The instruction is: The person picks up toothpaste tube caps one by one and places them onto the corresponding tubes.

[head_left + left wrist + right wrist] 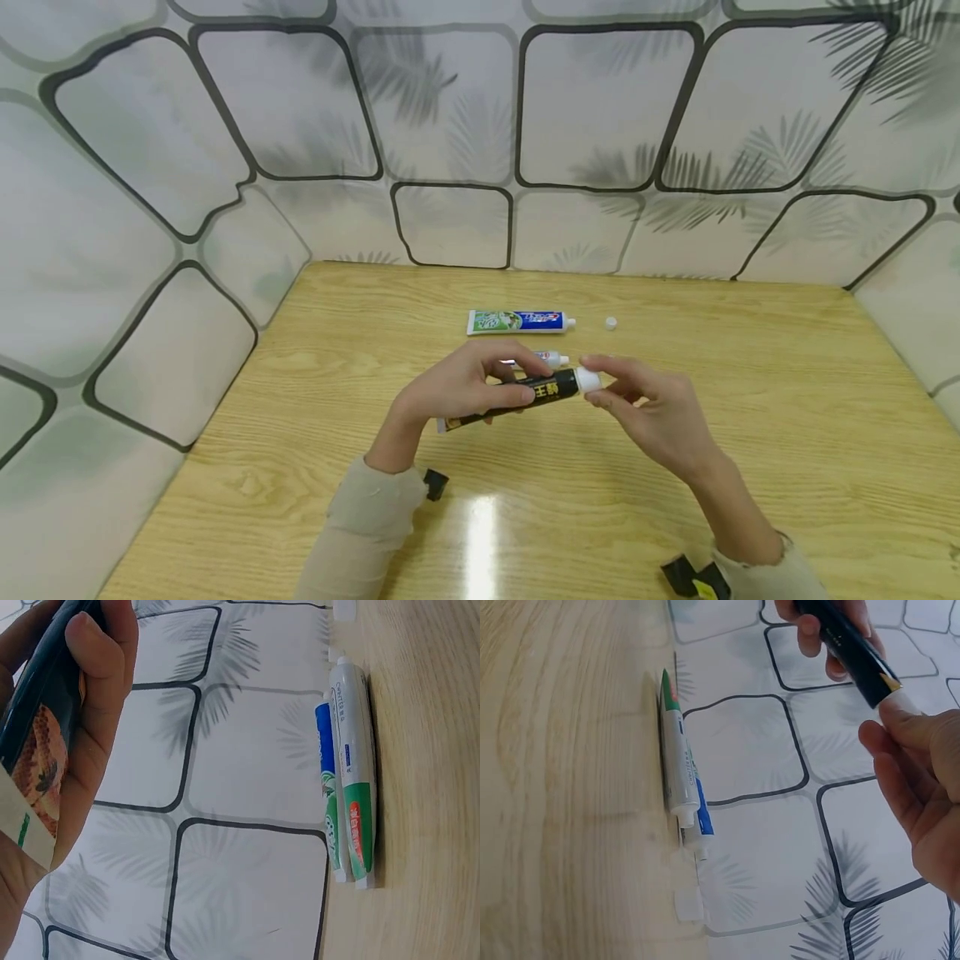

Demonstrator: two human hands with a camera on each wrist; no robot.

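A black toothpaste tube (555, 387) with yellow lettering is held in my left hand (476, 379), above the table and tilted with its cap end up to the right. My right hand (663, 412) pinches the tube's white cap (588, 380) between thumb and fingertips. Seen from the right wrist, the cap (901, 701) sits against the tube's end, partly covered by the thumb. Behind the hands lie a blue-and-green toothpaste tube (517, 322) and a white-and-green one (352, 750), which the left hand partly hides in the head view. Both show bare nozzles.
A loose white cap (611, 323) lies on the wooden table (750, 367), right of the blue-and-green tube. Patterned cloth (457, 108) rises along the table's back and sides. Small black pieces (435, 484) show at both sleeves.
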